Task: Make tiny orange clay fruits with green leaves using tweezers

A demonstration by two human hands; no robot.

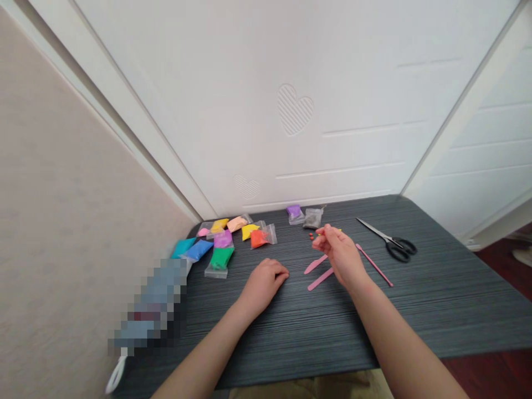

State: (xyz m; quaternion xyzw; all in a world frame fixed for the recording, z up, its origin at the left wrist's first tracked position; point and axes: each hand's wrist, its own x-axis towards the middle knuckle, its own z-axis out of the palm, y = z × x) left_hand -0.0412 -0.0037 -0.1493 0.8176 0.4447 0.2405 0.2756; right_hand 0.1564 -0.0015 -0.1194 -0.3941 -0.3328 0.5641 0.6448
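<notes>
Dark grey wood-grain table. Left edge: pixelated blue-grey item, white loop at its near end. Far left corner: clear plastic bags of coloured material grouped together, teal bag, blue bag, pink bag, green bag, amber bag, magenta bag, peach bag, yellow bag, orange-red bag.

Left hand on table, nearer the front edge than the bags, fingers loosely bent; can't tell if anything is under them. Far edge: purple bag, grey bag just beside it. Small red pieces lie between grey bag and two flat pink plastic tools, just left of right hand. Right hand raised above table, fingertips pinched; can't tell if they grip a piece. Tools partly hidden by this hand; yellow bit just behind it. Slim pink rod right of hand, slanting towards front edge. Black-handled metal scissors near far right corner, blades towards far edge.
</notes>
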